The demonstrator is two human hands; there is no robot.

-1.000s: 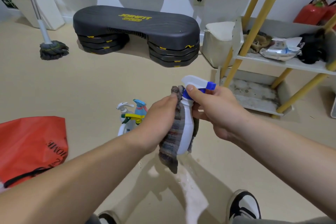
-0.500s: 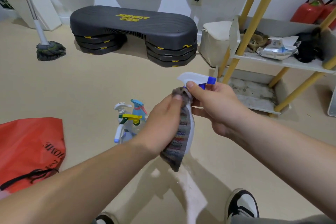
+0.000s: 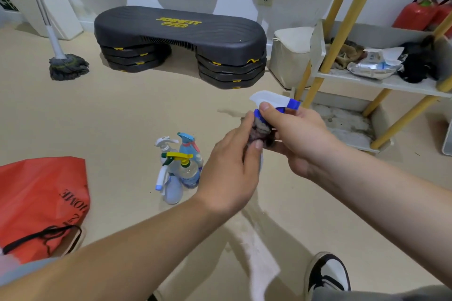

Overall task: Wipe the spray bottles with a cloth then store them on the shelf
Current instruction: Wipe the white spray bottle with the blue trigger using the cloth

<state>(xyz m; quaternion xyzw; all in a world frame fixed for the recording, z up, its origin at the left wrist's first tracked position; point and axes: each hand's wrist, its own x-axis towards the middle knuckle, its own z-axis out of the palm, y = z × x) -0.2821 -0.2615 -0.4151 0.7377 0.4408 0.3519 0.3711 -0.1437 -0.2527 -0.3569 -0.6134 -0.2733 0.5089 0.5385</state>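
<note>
Spray bottle (image 3: pixel 271 100) between left hand (image 3: pixel 230 173) and right hand (image 3: pixel 298 137) (cloth (image 3: pixel 261 131) at neck)

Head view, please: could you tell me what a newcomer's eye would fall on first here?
At centre, the right hand grips a white spray bottle by its neck while the left hand wraps a cloth round it. Left of them, more bottles stand clustered on the floor; a black step platform sits beyond them.

Beige floor (image 3: pixel 122 117) bearing a spray-bottle cluster (image 3: pixel 178 168) just left of the left hand (image 3: pixel 227 173), red bag (image 3: pixel 36 203) farther left, step platform (image 3: pixel 181 39) beyond.
</note>
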